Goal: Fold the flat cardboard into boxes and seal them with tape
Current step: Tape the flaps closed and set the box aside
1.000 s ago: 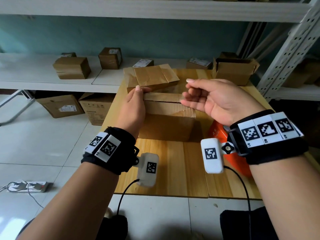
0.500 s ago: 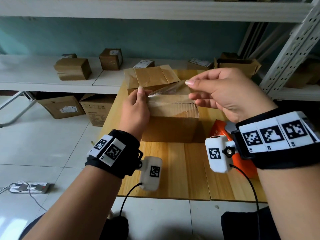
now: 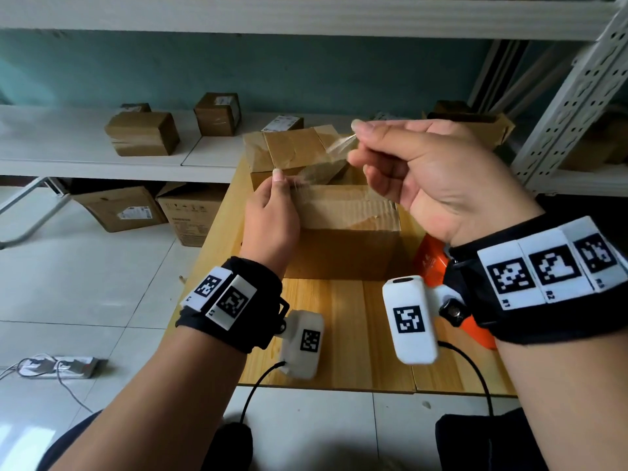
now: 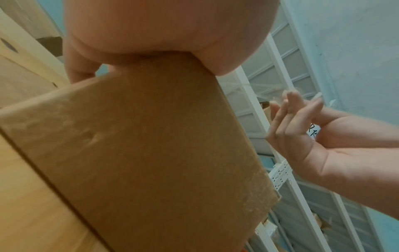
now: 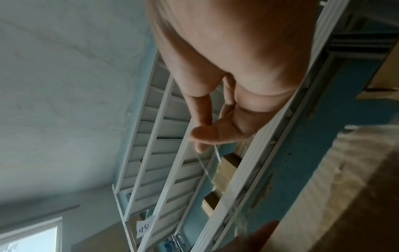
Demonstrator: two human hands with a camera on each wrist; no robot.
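Left hand (image 3: 272, 215) grip hidden on box (image 3: 350, 232), right hand (image 3: 424, 178) pinching near-invisible clear tape (image 3: 336, 146)

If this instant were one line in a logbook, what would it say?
stage: taping | left hand: holds box, thumb pins tape | right hand: pinches tape end, raised above box | box: on table
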